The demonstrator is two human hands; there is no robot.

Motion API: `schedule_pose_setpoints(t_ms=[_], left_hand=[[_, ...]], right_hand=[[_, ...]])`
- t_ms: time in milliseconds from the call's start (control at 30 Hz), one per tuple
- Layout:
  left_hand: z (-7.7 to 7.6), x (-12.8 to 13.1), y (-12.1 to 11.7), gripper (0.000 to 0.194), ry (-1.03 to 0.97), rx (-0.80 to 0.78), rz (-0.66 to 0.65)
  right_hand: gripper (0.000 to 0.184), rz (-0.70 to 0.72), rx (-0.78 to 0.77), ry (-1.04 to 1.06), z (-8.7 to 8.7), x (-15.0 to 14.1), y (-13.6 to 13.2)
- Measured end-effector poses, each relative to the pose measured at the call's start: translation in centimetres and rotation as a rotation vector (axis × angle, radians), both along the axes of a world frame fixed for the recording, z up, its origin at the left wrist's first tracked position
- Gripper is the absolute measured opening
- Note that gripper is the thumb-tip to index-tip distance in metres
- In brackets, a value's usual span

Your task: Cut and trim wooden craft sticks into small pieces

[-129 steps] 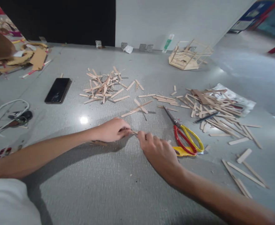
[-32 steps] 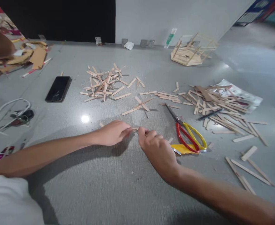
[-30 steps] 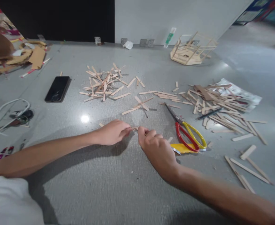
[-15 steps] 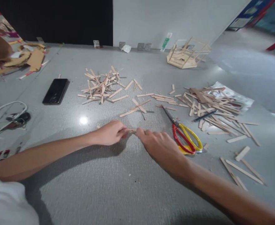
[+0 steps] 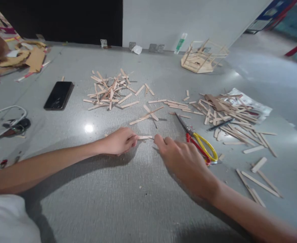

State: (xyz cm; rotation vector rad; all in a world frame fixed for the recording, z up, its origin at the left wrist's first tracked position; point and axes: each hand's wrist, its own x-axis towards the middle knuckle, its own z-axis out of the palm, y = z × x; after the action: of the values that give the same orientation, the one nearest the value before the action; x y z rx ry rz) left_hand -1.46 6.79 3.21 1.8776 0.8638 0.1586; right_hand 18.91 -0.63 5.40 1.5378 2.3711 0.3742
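My left hand (image 5: 123, 141) is closed in a pinch on a pale popsicle stick (image 5: 145, 137), whose free end points right, just above the grey table. My right hand (image 5: 177, 152) is closed just beyond that end. A thin dark tip shows at its fingertips, touching or nearly touching the stick; most of what it holds is hidden in the fingers. Scissors (image 5: 196, 138) with red and yellow handles lie right beside my right hand, partly behind it. Ahead of both hands are crossed popsicle sticks (image 5: 149, 114).
Loose sticks form a pile (image 5: 110, 89) at the back left and another (image 5: 234, 114) on the right, with a dark pen (image 5: 220, 125) on it. A stick-built frame (image 5: 201, 60) stands at the back. A phone (image 5: 59, 96) and a white cable (image 5: 5, 111) lie left.
My right hand has drawn to the right, away from my left hand, and more of the popsicle stick shows between them. My left hand keeps its pinch.
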Motion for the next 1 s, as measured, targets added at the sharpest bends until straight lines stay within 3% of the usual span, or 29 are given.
schedule_pose_setpoints(t_ms=[267,700,1000], left_hand=[[0.4,0.2,-0.2,0.04,0.051,0.033,0.009],[0.6,0.3,0.1,0.043,0.066,0.0,-0.016],[-0.4,0.4,-0.4,0.04,0.094,0.261,-0.049]], right_hand=[[0.024,0.016,-0.003,0.01,-2.6,-1.0,0.6],[0.021,0.048,0.028,0.015,-2.7,-1.1,0.6],[0.026,0.103,0.195,-0.035,-2.8,-1.6,0.4]])
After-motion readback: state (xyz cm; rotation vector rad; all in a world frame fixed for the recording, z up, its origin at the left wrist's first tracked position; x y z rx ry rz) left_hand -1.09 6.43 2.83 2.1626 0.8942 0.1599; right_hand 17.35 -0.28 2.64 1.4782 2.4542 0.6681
